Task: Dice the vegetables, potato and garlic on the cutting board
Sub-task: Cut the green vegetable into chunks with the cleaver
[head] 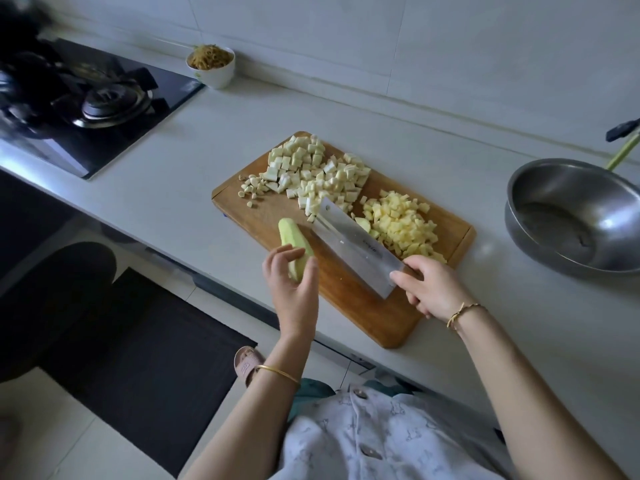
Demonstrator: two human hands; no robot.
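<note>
Board (349,299) at centre frame, on the counter (214,133). Left hand (292,277) grips a peeled pale-green vegetable (290,233) at the board's lower-left edge. Right hand (427,289) is clamped on the cleaver (353,245) handle, blade lying across mid-board. Pale dice (318,171) fill the board's upper part, garlic bits (251,188) at their left, yellow dice (403,225) at right. Steel bowl (575,216) at right edge.

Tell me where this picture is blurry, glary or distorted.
Head view, top left: a dark shape above the stove is smeared by blur; head view, right: bright glare in the steel bowl, a pale sheen on the knife; head view overall: the wide lens skews the counter; cutting board and green vegetable look sharp.
</note>
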